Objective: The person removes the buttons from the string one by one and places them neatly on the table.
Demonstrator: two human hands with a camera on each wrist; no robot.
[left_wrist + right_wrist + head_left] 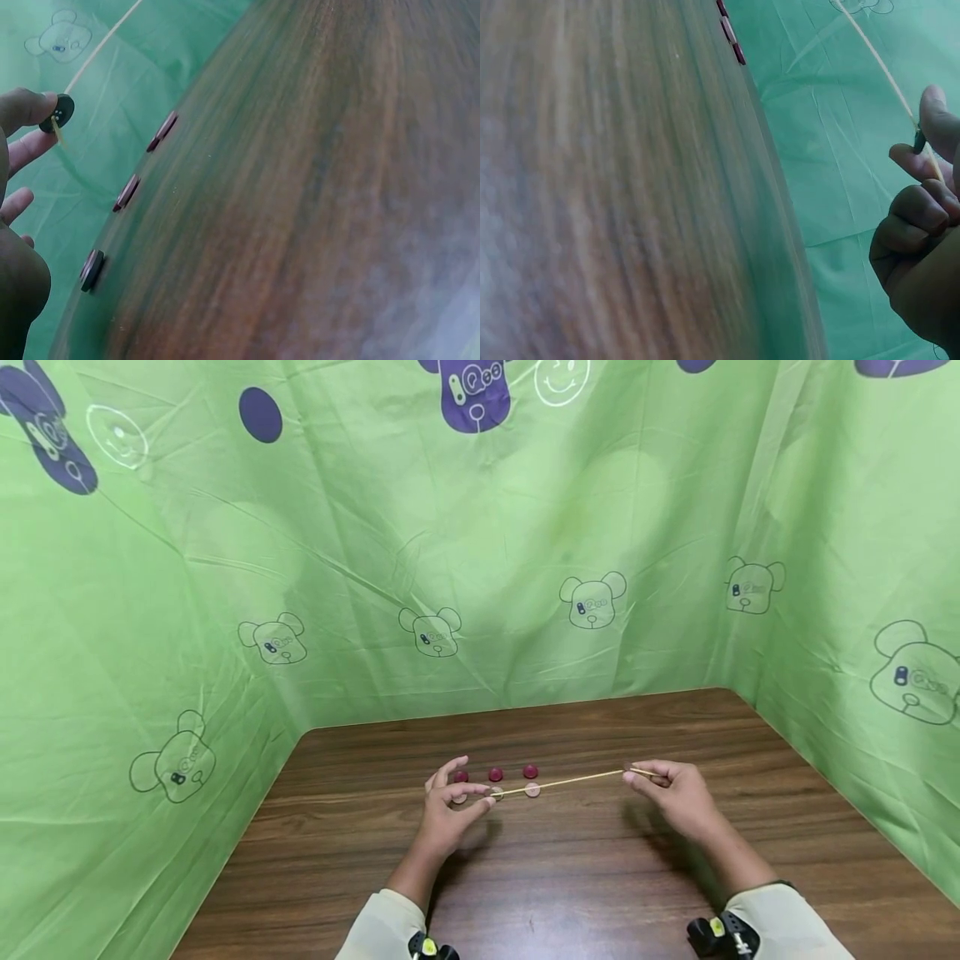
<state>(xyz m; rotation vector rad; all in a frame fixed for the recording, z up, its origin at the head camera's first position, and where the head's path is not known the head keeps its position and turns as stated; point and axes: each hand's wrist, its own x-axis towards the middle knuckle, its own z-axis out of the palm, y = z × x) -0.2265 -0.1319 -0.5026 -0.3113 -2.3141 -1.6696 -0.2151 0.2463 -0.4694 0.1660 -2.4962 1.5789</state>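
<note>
A thin yellow cord (573,781) runs nearly straight between the two hands, above the table. My left hand (444,814) pinches a dark button (58,112) with small holes between thumb and finger, and a short cord end hangs from it. The other fingers are spread. My right hand (677,793) pinches another small dark button (919,141) on the cord, its other fingers curled in the right wrist view. Behind the left hand lie dark red buttons (496,774) in a row, with paler round buttons (532,790) in front. The left fingers partly cover the leftmost ones.
Brown wood-grain table (570,877) lies under both hands. Green fabric with printed bear heads (480,527) hangs along the back and both sides of the table.
</note>
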